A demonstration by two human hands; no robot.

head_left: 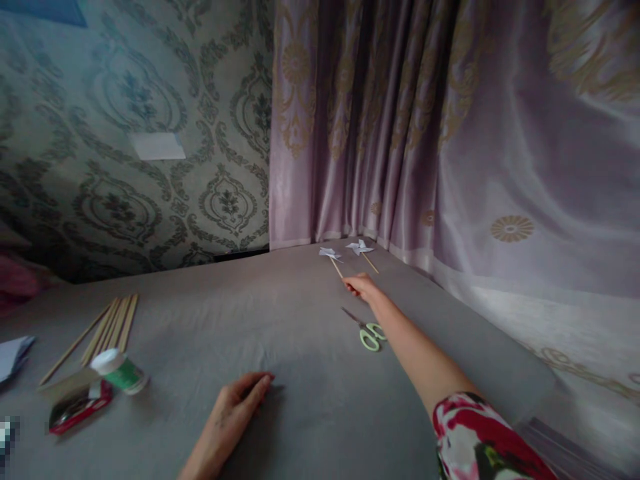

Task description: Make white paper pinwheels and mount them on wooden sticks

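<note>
My right hand (361,287) reaches far across the grey-covered surface, its fingers closed around the thin wooden stick of a white paper pinwheel (330,254). A second pinwheel (360,248) lies just to the right of it, near the curtain. Scissors (369,333) with light green handles lie below that hand, partly covered by my forearm. Nearer to me, my left hand (241,403) rests on the surface with thumb and fingers pressed together. Nothing shows in it.
To the left lie several wooden sticks (113,327), a white bottle with a green label (120,372) and an open red box (80,407) with dark contents. Sheets of paper (14,353) are at the left edge. Purple curtains (350,133) hang behind and along the right.
</note>
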